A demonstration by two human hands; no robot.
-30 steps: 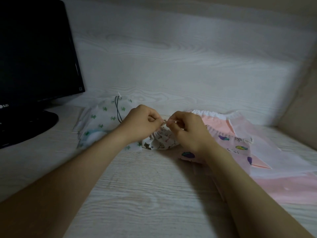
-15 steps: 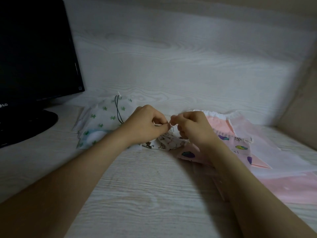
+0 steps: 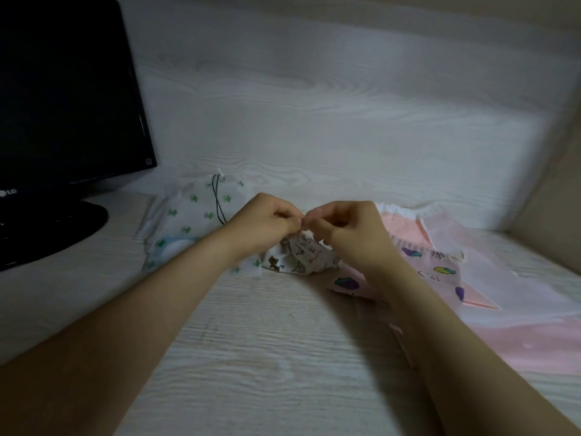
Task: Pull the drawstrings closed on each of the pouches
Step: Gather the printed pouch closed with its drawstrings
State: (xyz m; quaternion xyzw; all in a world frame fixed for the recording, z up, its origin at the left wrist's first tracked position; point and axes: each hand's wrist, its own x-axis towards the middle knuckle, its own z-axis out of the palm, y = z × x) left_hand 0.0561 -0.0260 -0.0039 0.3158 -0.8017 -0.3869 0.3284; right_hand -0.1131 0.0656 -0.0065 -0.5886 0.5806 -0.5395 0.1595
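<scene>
Bunched up at the middle of the worktop [image 3: 267, 357], between both wrists: cat-print pouch [image 3: 301, 258], mouth gathered and drawn up toward the fingertips. Pinched at that gathered mouth from the left by the left hand [image 3: 267, 223], fingers curled in, thumb and forefinger closed together. Pinched likewise from the right by the right hand [image 3: 349, 228], fingers curled, tips touching those of the left. Cannot tell whether cord or cloth sits in the pinch. Just left, partly under the left wrist: white cactus-print pouch [image 3: 191, 212] with a dark cord [image 3: 217, 199] looped over it. Just right, under the right wrist: pink pouch [image 3: 437, 269] with fruit prints, lying flat. Far left, well apart: black monitor [image 3: 63, 89] on its stand.
</scene>
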